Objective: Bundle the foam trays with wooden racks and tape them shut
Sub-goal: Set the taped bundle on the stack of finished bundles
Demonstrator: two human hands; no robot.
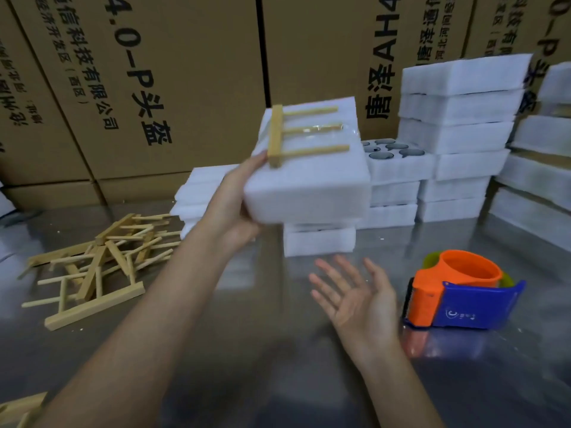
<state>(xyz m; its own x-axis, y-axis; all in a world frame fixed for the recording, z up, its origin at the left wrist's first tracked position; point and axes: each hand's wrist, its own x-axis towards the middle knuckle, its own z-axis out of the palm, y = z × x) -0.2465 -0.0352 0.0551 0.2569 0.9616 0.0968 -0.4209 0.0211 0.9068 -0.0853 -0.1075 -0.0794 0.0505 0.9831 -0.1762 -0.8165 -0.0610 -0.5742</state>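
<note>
A: Why are the cardboard boxes walling off the back edge of the table?

B: Prob just stock. Finished white foam stacks sit in the back-right corner against them, w/ loose trays beside, some showing round holes.

A: And the bundle?

B: Held up above the table's middle, tilted. Wooden rack lies on top w/ clear tape over it, so it looks done and bound for the stacks, I'd guess.

A: Spare racks?

B: Piled near the left edge, w/in reach. Tape dispenser stands toward the right edge.

A: Hands?

B: Left hand grips the bundle's near-left corner, arm stretched fwd. Right hand is palm-up, fingers spread, holding nothing, just left of the dispenser.
</note>
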